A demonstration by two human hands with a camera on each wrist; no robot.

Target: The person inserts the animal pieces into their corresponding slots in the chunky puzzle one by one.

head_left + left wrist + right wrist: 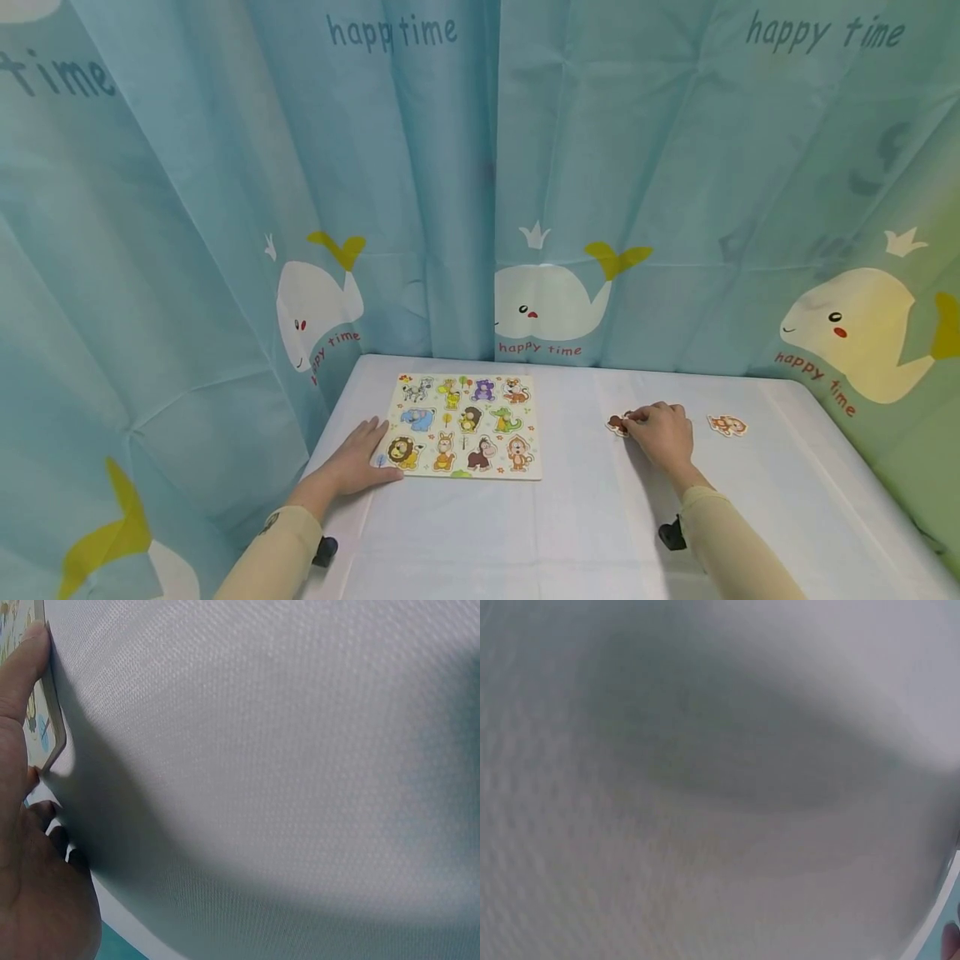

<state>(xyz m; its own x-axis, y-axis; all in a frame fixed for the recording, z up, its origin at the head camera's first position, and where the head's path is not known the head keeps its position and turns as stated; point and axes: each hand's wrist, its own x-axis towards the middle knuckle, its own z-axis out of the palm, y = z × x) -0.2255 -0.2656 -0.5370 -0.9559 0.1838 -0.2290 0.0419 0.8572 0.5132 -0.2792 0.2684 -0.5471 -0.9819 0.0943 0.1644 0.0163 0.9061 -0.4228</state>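
Note:
A flat animal puzzle board point(465, 423) lies on the white table, showing several cartoon animals in rows. My left hand point(356, 458) rests at its near left corner, thumb along the front edge and fingers by the left side. The left wrist view shows that thumb point(26, 664) touching the board's rim point(54, 720). Off to the right of the board, my right hand point(663, 433) pinches a small brown animal puzzle piece point(617, 423), partly covered by the fingertips. Another loose piece, an orange-and-white monkey point(727, 425), lies right of that hand.
The white tabletop point(585, 525) spans the space between and in front of the hands. Blue curtains point(450, 167) with whale prints hang along the back and left side. The right wrist view is mostly blurred white cloth point(705, 885).

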